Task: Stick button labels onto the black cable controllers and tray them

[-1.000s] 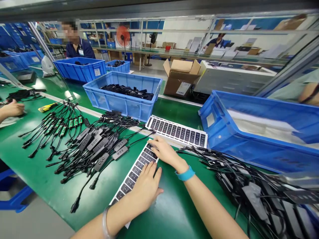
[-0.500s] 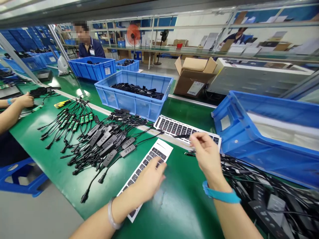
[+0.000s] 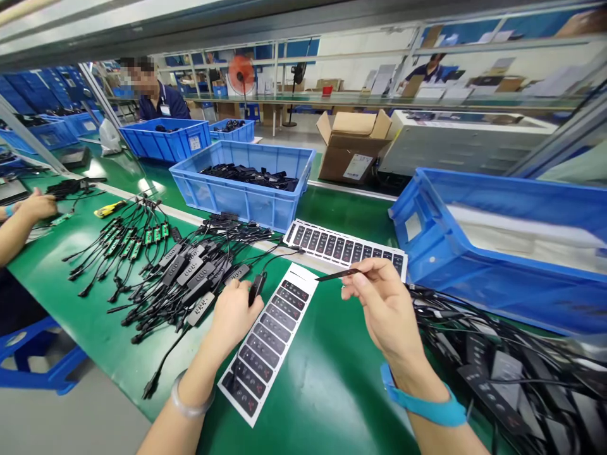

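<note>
Corded module (image 3: 257, 289) now tipped up, black, slim

I see green bench (image 3: 315, 385) across frame: label sheet (image 3: 268, 343) lower centre, grey cabled modules (image 3: 191, 268) left of centre, yellow tool (image 3: 109, 209) farther left, dark cabled units (image 3: 502, 401) lower right.

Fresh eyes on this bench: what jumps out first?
Probably the white sheet of black labels, lying slantwise on the green table near mid-view. Then the black strip pinched in the right hand and the dark case in the left hand. Left of the sheet sprawls a heap of corded grey cases, with a blue bin of dark parts behind it.
</note>
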Demonstrator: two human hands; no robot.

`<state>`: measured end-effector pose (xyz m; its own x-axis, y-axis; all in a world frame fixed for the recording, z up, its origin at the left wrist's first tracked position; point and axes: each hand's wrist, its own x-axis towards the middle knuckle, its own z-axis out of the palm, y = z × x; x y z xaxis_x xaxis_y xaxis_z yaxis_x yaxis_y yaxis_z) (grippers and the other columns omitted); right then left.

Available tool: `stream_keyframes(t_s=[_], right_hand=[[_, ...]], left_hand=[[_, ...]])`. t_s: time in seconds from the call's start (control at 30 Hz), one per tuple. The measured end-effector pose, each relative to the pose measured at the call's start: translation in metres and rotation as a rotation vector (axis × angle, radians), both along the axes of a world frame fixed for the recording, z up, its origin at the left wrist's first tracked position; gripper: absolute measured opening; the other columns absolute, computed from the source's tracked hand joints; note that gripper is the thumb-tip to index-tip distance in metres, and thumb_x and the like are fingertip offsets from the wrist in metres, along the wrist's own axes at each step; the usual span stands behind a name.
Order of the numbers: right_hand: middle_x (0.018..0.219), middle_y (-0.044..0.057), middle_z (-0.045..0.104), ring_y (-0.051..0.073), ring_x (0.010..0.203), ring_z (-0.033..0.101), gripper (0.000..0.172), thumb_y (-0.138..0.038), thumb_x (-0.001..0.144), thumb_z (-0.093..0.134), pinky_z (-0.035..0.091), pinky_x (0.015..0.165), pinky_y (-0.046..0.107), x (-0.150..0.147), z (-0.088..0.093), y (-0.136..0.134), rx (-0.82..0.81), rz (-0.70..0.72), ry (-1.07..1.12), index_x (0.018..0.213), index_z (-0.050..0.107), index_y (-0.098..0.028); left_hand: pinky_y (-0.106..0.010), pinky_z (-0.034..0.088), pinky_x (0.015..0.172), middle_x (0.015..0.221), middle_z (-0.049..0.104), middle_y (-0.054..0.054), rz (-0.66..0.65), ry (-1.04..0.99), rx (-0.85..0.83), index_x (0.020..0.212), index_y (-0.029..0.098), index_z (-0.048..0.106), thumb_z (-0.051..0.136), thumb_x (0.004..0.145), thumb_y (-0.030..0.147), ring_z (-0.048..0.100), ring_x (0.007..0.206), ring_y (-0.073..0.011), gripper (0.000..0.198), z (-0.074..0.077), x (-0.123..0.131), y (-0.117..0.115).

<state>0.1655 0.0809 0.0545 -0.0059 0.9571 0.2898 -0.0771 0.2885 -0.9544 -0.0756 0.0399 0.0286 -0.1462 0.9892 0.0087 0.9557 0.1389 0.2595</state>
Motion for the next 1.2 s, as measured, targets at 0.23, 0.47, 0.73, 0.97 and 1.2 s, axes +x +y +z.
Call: stream_keyframes(t_s=[0.23,0.47,0.73,0.97,1.2], right_hand=[[0.077,-0.004,0.051,0.009,0.058,0.051,0.02,-0.041,0.088,0.063,0.045,0.049,0.021,-0.018,-0.006,-0.007,-0.097,0.132,0.052,0.093,0.052,-0.025],[0.072,-0.006,0.045,0.007,0.05,0.044,0.025,-0.039,0.081,0.068,0.039,0.04,0.018,-0.036,-0.021,-0.01,-0.225,0.172,-0.018,0.088,0.051,-0.023],[0.069,-0.005,0.045,0.009,0.054,0.044,0.026,-0.038,0.078,0.071,0.04,0.039,0.018,-0.036,-0.024,-0.01,-0.264,0.177,-0.051,0.088,0.054,-0.022],[0.075,-0.005,0.047,0.006,0.05,0.043,0.024,-0.034,0.079,0.073,0.037,0.038,0.017,-0.024,-0.019,-0.004,-0.269,0.109,0.128,0.092,0.055,-0.023],[0.073,-0.005,0.048,0.006,0.048,0.042,0.026,-0.039,0.079,0.071,0.036,0.036,0.017,-0.025,-0.019,-0.004,-0.278,0.131,0.045,0.089,0.054,-0.022]], left_hand=[[-0.023,0.046,0.048,0.084,0.063,0.001,-0.04,-1.258,-0.116,0.107,0.02,0.045,0.065,0.082,0.042,0.06,0.054,-0.011,0.038,-0.001,0.022,-0.005],[-0.029,0.055,0.073,0.097,0.068,-0.007,-0.082,-1.785,-0.373,0.112,0.016,0.052,0.081,0.071,0.031,0.071,0.079,-0.0177,0.052,-0.005,0.05,-0.018],[-0.035,0.055,0.081,0.101,0.072,-0.01,-0.059,-1.851,-0.406,0.113,0.017,0.049,0.084,0.069,0.032,0.073,0.087,-0.0215,0.058,-0.006,0.057,-0.022],[-0.018,0.037,0.04,0.068,0.069,-0.001,0.068,-1.635,-0.379,0.096,0.018,0.049,0.064,0.082,0.058,0.061,0.046,-0.0109,0.045,-0.009,0.056,-0.018],[-0.032,0.053,0.076,0.104,0.072,-0.011,-0.039,-1.822,-0.437,0.117,0.019,0.049,0.076,0.07,0.016,0.072,0.087,-0.0222,0.054,-0.009,0.053,-0.021]])
